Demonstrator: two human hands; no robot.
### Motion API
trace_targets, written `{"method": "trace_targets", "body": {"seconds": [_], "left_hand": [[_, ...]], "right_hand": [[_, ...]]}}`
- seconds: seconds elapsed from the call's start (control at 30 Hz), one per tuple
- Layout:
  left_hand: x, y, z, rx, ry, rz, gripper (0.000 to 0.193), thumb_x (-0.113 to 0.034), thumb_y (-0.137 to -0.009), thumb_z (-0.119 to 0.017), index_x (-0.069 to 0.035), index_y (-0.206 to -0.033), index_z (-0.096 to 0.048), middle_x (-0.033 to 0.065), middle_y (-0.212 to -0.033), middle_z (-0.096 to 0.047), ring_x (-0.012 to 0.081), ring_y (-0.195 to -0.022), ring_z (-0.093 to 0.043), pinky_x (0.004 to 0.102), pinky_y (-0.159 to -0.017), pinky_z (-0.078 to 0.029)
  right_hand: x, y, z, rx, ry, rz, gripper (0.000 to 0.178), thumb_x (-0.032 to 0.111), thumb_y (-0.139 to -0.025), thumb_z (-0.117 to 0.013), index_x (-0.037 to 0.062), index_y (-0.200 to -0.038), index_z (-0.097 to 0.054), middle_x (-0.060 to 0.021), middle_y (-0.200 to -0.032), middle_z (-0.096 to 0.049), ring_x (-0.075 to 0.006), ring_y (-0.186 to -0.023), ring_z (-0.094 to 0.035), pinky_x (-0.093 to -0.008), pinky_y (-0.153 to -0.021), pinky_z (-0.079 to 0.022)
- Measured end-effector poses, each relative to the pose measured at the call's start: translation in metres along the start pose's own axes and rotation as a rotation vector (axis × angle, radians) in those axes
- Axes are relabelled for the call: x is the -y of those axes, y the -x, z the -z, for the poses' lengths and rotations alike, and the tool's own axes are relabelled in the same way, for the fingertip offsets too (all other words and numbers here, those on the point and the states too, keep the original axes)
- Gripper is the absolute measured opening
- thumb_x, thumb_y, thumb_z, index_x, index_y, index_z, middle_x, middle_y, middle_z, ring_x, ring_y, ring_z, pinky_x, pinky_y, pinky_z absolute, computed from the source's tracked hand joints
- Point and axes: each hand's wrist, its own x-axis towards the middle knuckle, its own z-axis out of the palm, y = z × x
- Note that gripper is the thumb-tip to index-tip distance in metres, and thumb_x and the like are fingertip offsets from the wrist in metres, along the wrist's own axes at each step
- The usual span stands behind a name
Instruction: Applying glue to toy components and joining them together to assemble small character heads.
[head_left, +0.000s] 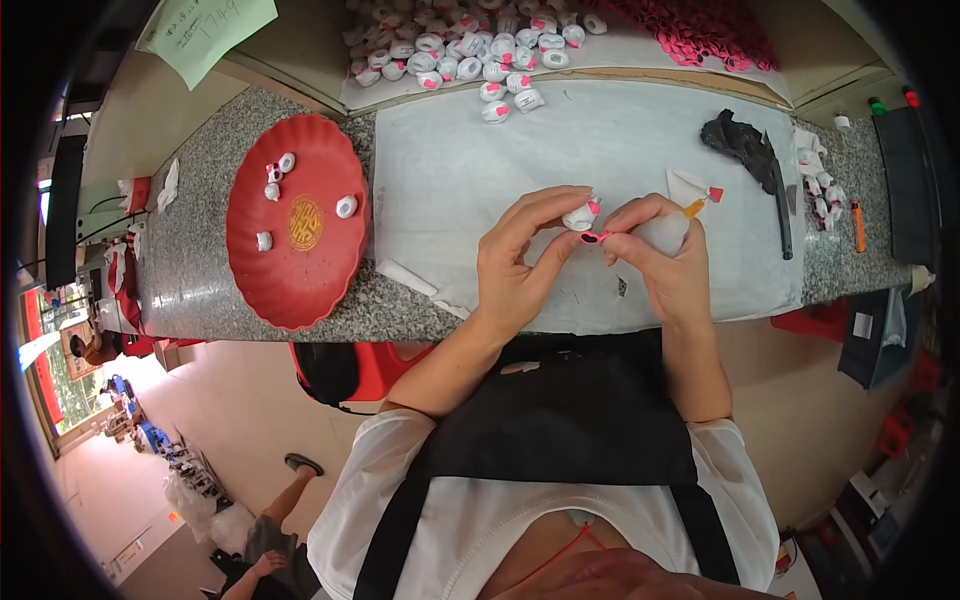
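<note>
Right of the plate point(300, 285): left hand point(515, 257) pinches white figure point(577, 219), right hand point(668, 280) apparently pinches pink piece point(597, 238); likely fitting, needs alignment.

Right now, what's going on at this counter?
A person's left hand holds a small white figure with pink on it. The right hand pinches a pink piece close by and also holds a squeeze bottle. Some white pieces sit in the red tray; many more are piled at the back.
</note>
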Motion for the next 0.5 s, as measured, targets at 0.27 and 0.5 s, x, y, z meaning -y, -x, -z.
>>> {"method": "trace_targets", "body": {"seconds": [0.27, 0.5], "left_hand": [[0.0, 0.001, 0.002, 0.044, 0.13, -0.006, 0.028, 0.004, -0.068, -0.057, 0.001, -0.096, -0.052, 0.0122, -0.101, -0.051, 0.0191, -0.093, -0.049, 0.0283, -0.078, -0.042], [0.003, 0.002, 0.007, 0.074, 0.244, 0.052, 0.028, 0.003, -0.07, -0.056, 0.001, -0.098, -0.051, 0.0129, -0.102, -0.05, 0.0201, -0.095, -0.048, 0.0296, -0.08, -0.041]], "right_hand": [[-0.006, 0.001, -0.003, -0.031, 0.09, 0.032, 0.009, -0.004, -0.066, -0.057, -0.0011, -0.072, -0.051, -0.0085, -0.073, -0.052, -0.0122, -0.063, -0.05, -0.0233, -0.053, -0.042], [-0.012, 0.004, -0.008, -0.027, 0.17, 0.13, 0.012, -0.005, -0.066, -0.058, -0.0005, -0.073, -0.05, -0.0078, -0.072, -0.052, -0.0113, -0.063, -0.05, -0.0212, -0.052, -0.04]]}}
